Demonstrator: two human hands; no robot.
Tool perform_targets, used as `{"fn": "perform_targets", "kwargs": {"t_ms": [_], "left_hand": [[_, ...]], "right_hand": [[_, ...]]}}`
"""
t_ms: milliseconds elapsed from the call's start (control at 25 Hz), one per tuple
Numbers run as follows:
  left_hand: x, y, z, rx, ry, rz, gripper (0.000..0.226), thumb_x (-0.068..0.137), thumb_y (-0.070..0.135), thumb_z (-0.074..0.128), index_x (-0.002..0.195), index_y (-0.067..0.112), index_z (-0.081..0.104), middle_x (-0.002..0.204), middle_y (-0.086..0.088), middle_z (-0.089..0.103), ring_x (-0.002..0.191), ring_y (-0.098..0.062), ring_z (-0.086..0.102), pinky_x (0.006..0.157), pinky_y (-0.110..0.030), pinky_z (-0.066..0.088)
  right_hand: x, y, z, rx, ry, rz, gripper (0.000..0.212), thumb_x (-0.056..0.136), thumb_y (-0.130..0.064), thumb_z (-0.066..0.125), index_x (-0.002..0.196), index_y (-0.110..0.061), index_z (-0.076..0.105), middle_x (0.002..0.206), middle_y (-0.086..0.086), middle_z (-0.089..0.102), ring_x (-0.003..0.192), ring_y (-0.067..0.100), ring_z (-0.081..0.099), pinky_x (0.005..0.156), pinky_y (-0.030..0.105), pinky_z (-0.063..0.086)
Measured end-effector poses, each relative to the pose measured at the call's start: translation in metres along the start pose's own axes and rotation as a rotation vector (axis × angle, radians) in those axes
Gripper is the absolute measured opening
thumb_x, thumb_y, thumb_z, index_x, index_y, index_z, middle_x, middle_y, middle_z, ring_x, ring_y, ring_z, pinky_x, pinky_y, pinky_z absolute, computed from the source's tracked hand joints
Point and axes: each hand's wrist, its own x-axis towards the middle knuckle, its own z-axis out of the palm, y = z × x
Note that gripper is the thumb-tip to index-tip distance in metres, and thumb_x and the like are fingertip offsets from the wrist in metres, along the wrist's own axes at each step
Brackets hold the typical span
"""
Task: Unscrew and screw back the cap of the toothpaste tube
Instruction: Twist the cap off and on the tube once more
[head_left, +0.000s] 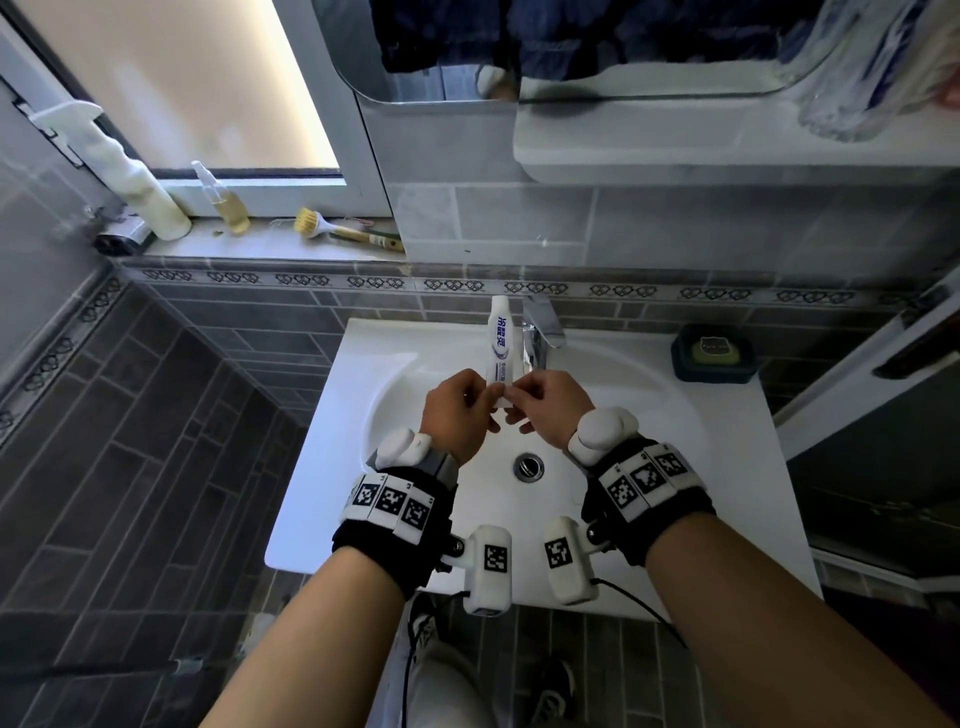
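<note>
**Q:** What did the containers in the view hold?

**A:** The white washbasin held no water that could be seen; its metal drain lay bare below the hands. A dark soap dish on the basin's right rear corner held a yellowish bar of soap. On the window ledge stood a clear spray bottle with pale yellow liquid, beside a white bottle and a brush.

**Q:** Where was the toothpaste tube, and how did the fingers lie?

**A:** The toothpaste tube stood upright above the bowl, just in front of the chrome tap, cap end downward. The left hand curled its fingers round the tube's lower body. The right hand pinched the white cap between thumb and fingertips.

**Q:** What was hidden or unclear?

**A:** The fingers covered most of the cap, so whether it sat tight or loose could not be told. The mirror was cut off by the upper edge, its reflection dark and blurred.
</note>
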Motion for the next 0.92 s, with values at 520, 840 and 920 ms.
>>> {"fn": "perform_targets", "kwargs": {"t_ms": [520,840,920], "left_hand": [[-0.007,-0.016,-0.006,-0.046,-0.137,-0.016,0.039,0.1,0.038,0.043,0.074,0.015,0.059,0.063,0.002,0.066,0.047,-0.012,0.059,0.054,-0.025,0.044],[-0.011,-0.004,0.0,-0.313,-0.176,-0.032,0.035,0.099,0.024,0.045,0.078,0.0,0.058,0.055,-0.003,0.05,0.05,-0.02,0.042,0.054,-0.03,0.035],[-0.008,-0.001,-0.002,-0.379,-0.197,-0.059,0.036,0.1,0.028,0.046,0.081,-0.001,0.059,0.054,-0.004,0.047,0.048,-0.019,0.041,0.05,-0.029,0.035]], "right_hand": [[0.004,0.003,0.012,0.024,-0.06,-0.002,0.018,0.09,-0.037,0.065,0.081,-0.024,0.07,0.07,-0.003,0.074,0.066,0.008,0.071,0.072,0.028,0.058],[-0.006,0.0,0.011,0.102,-0.098,-0.014,0.031,0.1,-0.037,0.045,0.088,-0.013,0.06,0.055,0.004,0.061,0.045,0.016,0.059,0.053,0.03,0.05],[-0.006,-0.005,0.006,0.077,-0.102,-0.073,0.031,0.101,-0.035,0.044,0.088,-0.011,0.058,0.055,0.006,0.061,0.046,0.015,0.053,0.054,0.031,0.044]]}}
